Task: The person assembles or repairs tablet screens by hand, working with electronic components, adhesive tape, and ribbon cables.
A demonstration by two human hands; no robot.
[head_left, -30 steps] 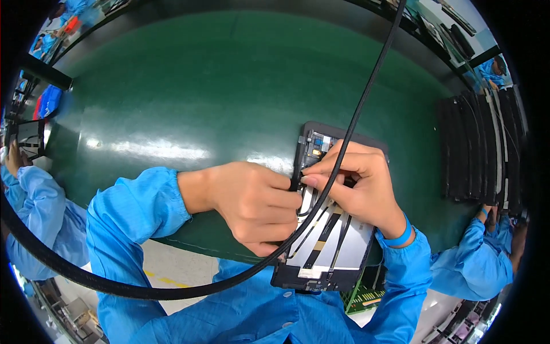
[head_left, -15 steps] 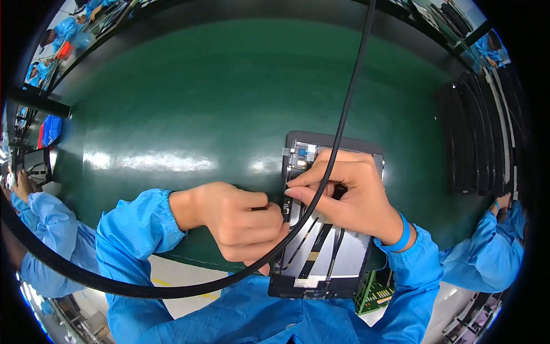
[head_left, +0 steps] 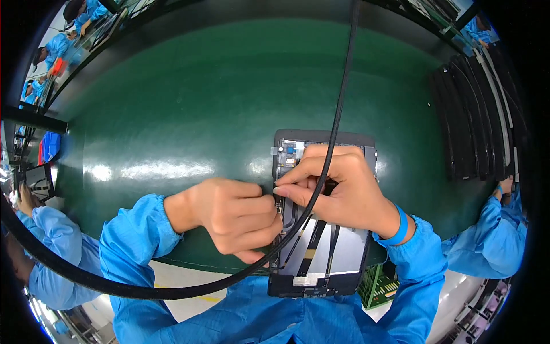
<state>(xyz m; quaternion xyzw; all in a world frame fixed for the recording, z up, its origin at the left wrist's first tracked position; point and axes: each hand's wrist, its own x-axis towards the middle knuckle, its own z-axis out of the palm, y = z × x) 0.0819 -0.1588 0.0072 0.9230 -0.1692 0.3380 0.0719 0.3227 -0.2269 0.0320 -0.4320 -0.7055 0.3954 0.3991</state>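
Note:
An opened tablet-like device (head_left: 321, 261) with black flat cables and a silver inner plate lies at the near edge of the green table (head_left: 200, 114). My left hand (head_left: 235, 215) is closed at the device's left edge, fingertips pinched against it. My right hand (head_left: 338, 186) rests on top of the device's upper half, fingers pressed toward the left edge, meeting my left fingertips. What sits between the fingertips is too small to tell. A thick black cable (head_left: 338, 109) hangs across the view in front of both hands.
A row of black trays (head_left: 475, 114) stands on the table at the right. A green crate (head_left: 381, 286) sits below the table edge. Other people in blue sleeves work at the left (head_left: 40, 269) and right (head_left: 492, 229).
Both hands and the device sit slightly lower and further left in the view as my head shifted. The fingertips stay together at the device's left edge.

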